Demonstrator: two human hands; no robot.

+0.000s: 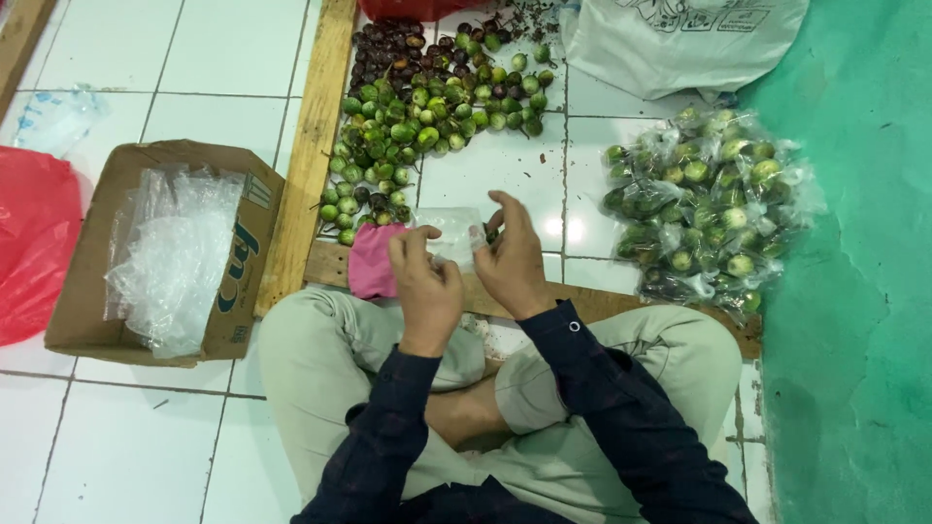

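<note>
Home packing spot: tiled floor (pixel 116 446), fruit heap (pixel 427 107), filled bags (pixel 704 199).

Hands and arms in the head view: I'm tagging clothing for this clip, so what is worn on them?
Both hands, the left hand and the right hand, are bare, with no gloves. Both arms wear long dark navy sleeves with a faint check; the right cuff shows a small round button.

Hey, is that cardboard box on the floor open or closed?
Open. The cardboard box has its flaps spread apart, and the clear plastic bags inside show through the top, beside the person's knee.
</note>
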